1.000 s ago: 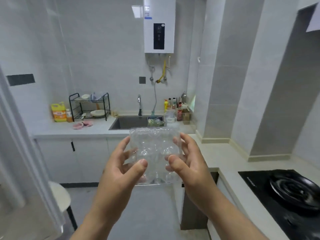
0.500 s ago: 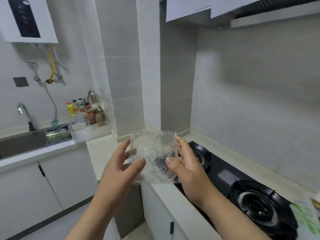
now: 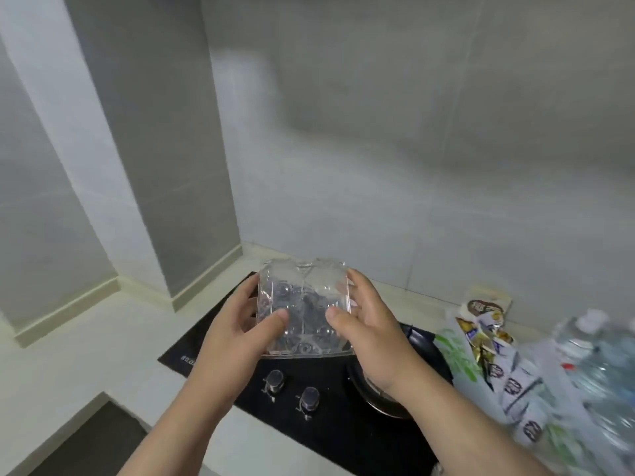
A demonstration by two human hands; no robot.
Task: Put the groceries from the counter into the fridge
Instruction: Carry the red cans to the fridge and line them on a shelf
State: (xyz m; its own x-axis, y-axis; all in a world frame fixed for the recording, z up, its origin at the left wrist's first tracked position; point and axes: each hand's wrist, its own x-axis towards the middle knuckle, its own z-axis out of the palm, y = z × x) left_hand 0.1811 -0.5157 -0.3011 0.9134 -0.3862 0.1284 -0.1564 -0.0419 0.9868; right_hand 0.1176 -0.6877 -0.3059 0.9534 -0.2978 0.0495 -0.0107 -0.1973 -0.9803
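Head view: left hand [image 3: 237,334] and right hand [image 3: 369,333] each grip one side of a clear plastic container [image 3: 304,300], thumbs on its near face. It is held up in the air above the black stove [image 3: 330,417], over two knobs [image 3: 275,379]. Snack packets [image 3: 488,341] and blurred water bottles [image 3: 598,359] lie on the counter [image 3: 86,341] at right.

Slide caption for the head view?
Left hand and right hand hold a clear plastic tray over the stove; snack packets and bottles alongside.
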